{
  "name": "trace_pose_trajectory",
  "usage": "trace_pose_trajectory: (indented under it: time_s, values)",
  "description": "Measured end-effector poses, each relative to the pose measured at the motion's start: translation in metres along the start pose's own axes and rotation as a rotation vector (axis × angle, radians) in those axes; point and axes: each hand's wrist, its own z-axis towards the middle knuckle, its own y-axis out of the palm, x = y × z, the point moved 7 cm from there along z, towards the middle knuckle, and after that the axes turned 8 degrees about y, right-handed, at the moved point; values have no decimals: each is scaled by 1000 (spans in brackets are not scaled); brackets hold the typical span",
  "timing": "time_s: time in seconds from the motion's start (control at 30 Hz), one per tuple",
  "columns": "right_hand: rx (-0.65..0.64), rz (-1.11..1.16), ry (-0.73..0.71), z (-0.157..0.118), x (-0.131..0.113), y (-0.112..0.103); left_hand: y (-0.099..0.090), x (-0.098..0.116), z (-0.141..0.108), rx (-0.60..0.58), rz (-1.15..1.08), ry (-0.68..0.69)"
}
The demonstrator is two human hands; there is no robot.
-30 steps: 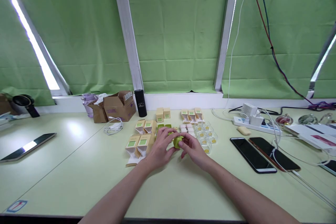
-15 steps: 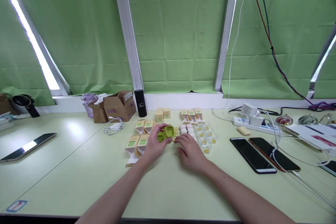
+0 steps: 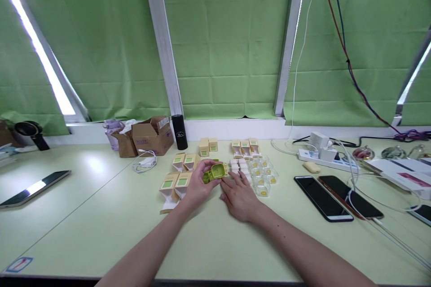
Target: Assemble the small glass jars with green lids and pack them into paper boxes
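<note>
My left hand [image 3: 199, 184] is closed round a small green open case [image 3: 218, 171], its hollow inside turned toward me. Just to the right lies my right hand [image 3: 240, 196], low over the table with fingers spread; whether its fingertips touch anything is hard to tell. Small yellow pieces [image 3: 226, 167] show partly behind the hands. Beyond my right fingers stand several pale pink blocks [image 3: 235, 164]. Clear plastic cups with yellow marks [image 3: 262, 187] are grouped right of them. Left of my left hand are cardboard boxes with green squares [image 3: 168, 184], their flaps open.
Behind are more small boxes [image 3: 204, 147] and open ones [image 3: 245, 148]. At the back left stand a brown carton [image 3: 151, 139], a black bottle [image 3: 179, 132] and a charger with cable [image 3: 145, 162]. Phones [image 3: 323, 199], a power strip [image 3: 326, 161] and loose cables lie to the right.
My right hand has shifted slightly down and left, and its fingers have spread. The green case in my left hand has tilted and lowered a little.
</note>
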Motion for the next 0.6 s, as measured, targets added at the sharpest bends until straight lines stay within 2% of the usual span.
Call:
trace_pose_trajectory:
  time_s: [0.13, 0.33, 0.5, 0.6]
  values:
    - [40, -17, -8, 0, -3, -4, -2, 0, -1, 14, 40, 6]
    - [180, 18, -45, 3, -2, -14, -8, -2, -1, 46, 153, 29]
    - [308, 229, 31, 2, 12, -26, -14, -3, 0, 89, 221, 42]
    - [362, 473, 88, -1, 20, -32, -15, -2, 0, 90, 250, 47]
